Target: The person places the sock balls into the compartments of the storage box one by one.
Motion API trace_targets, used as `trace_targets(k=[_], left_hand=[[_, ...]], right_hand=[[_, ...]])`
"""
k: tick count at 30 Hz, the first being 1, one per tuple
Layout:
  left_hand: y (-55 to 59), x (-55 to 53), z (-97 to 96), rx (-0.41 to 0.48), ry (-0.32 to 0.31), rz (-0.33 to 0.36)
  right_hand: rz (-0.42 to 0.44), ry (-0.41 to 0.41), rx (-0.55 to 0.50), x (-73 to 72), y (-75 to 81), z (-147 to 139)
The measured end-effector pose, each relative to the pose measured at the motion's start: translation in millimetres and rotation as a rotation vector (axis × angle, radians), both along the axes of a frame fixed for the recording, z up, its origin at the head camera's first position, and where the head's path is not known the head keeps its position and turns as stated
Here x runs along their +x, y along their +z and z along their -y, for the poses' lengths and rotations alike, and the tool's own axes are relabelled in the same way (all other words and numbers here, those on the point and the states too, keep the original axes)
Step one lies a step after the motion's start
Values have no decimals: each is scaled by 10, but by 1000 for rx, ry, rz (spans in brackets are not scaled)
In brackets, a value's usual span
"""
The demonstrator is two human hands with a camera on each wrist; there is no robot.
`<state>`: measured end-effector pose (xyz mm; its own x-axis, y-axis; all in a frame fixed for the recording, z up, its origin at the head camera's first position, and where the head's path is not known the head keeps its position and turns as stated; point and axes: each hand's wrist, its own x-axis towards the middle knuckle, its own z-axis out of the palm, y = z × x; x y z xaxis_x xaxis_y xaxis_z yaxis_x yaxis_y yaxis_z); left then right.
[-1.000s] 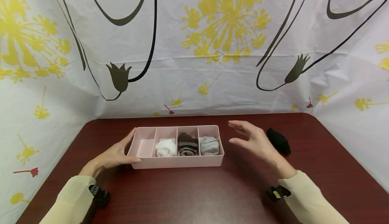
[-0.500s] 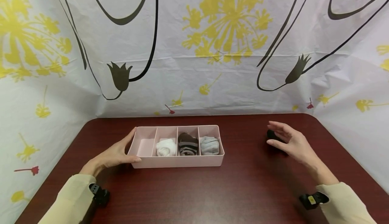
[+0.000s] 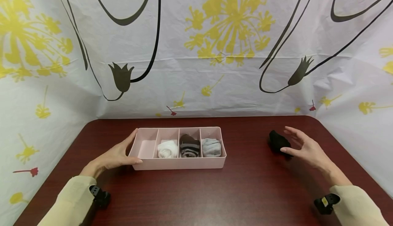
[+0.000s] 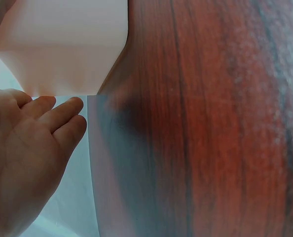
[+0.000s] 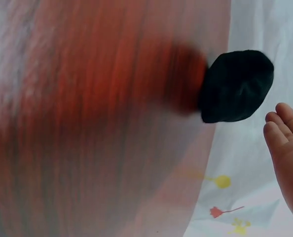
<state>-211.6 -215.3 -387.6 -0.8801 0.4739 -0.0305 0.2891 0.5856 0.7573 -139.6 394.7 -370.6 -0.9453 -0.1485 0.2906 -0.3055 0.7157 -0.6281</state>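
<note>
A pale pink divided box point(image 3: 178, 164) stands on the table with its long side toward me. My left hand point(image 3: 115, 156) holds its left end, thumb at the front corner and fingers at the back; in the left wrist view the fingertips of the left hand point(image 4: 33, 143) meet the box's end wall point(image 4: 62, 64). The leftmost compartment is bare; the others hold a white sock roll point(image 3: 167, 149), a brown-and-grey striped one point(image 3: 189, 146) and a light grey one point(image 3: 212, 147). At the right, my right hand point(image 3: 311, 151) is spread beside a black rolled sock point(image 3: 277, 141), thumb overlapping its near side.
The dark red wooden table point(image 3: 196, 195) has rounded far corners. A white sheet point(image 3: 184, 83) with yellow and grey flower prints hangs behind it and along both sides. A black wrist camera point(image 3: 326, 204) sits at the right sleeve.
My right hand has moved right, from beside the box, passing over the black rolled sock to its right side. The left hand and the box have stayed in place.
</note>
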Motion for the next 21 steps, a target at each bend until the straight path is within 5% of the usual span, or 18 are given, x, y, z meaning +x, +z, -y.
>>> trace_targets(k=[12,21], left_hand=[[-19,-9,-2,10,4,16],[-20,-12,0,20,-3,20]], right_hand=[[53,-13,122,-65,-80,-113],[59,24,94,-133,-145,-111]])
